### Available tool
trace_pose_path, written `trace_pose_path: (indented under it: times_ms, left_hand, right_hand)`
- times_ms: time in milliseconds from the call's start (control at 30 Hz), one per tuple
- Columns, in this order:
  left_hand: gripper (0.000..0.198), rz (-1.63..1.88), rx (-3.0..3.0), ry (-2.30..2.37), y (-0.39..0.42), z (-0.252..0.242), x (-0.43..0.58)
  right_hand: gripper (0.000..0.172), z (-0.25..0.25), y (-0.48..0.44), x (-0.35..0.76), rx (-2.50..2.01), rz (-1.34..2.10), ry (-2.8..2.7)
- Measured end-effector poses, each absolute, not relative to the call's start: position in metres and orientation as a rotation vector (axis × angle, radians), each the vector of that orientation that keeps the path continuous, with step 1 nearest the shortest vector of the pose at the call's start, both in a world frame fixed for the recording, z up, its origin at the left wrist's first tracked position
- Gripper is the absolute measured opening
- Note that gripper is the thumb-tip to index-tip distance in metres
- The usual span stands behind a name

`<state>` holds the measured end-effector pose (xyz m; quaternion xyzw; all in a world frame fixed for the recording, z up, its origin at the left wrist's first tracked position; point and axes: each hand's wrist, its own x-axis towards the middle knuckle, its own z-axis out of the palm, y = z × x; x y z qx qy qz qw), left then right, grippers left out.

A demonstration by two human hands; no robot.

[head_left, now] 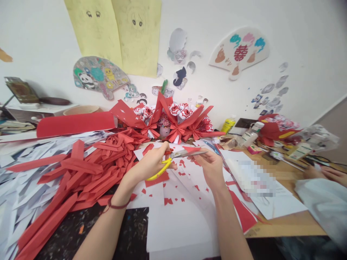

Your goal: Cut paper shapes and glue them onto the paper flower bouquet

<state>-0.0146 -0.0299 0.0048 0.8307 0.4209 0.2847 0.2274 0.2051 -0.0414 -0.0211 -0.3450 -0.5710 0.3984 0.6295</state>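
Note:
My left hand is closed around the handles of a pair of scissors with yellow grips. Its blades point right, toward my right hand, and lie against a small piece of red paper. That piece is pinched in my right fingers, partly hidden by the blades. Below both hands, white paper sheets are scattered with small red paper scraps. To the left of my left hand lies a heap of folded red paper strips.
Many white paper strips spread over the far left. Red-wrapped paper bouquets stand against the wall. A yellow bottle and a white-capped bottle stand behind, right. At the right edge, another person's sleeve and hands rest by the wooden table.

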Motion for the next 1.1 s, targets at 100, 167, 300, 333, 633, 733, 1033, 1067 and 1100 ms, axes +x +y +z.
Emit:
trace_pose_path:
  times_ms: [100,167,300,333,633,733,1033,1067,1100]
  left_hand:
    - [0.035,0.785,2.282,1.161,-0.0304,0.0058,-0.0143]
    - [0.035,0.781,2.282,1.164,-0.0307,0.0066,-0.0140]
    - [0.035,0.796,2.295,1.171,-0.0309,0.0069,-0.0129]
    - [0.035,0.802,2.299,1.168,-0.0308,0.0064,-0.0127]
    - [0.037,0.836,2.342,1.208,-0.0290,0.0021,-0.0111]
    - [0.036,0.815,2.364,1.243,-0.0292,0.0032,-0.0110]
    - [0.031,0.749,2.394,1.282,-0.0333,0.0086,-0.0117]
    - [0.032,0.745,2.396,1.283,-0.0331,0.0084,-0.0117]
    - [0.032,0.744,2.399,1.283,-0.0329,0.0080,-0.0118]
  right_hand:
    - [0.013,-0.0213,-0.0410,0.2059,-0.774,0.929,-1.299]
    - [0.013,-0.0210,-0.0410,0.2062,-0.773,0.951,-1.288]
    - [0.013,-0.0206,-0.0415,0.2063,-0.781,0.980,-1.280]
    - [0.012,-0.0207,-0.0416,0.2062,-0.782,0.977,-1.281]
    - [0.007,-0.0208,-0.0448,0.2042,-0.791,0.901,-1.286]
    - [0.007,-0.0193,-0.0462,0.2042,-0.789,0.851,-1.310]
    - [0.007,-0.0153,-0.0488,0.2058,-0.817,0.793,-1.385]
    - [0.007,-0.0150,-0.0490,0.2063,-0.819,0.792,-1.392]
    - [0.007,-0.0147,-0.0491,0.2069,-0.824,0.790,-1.402]
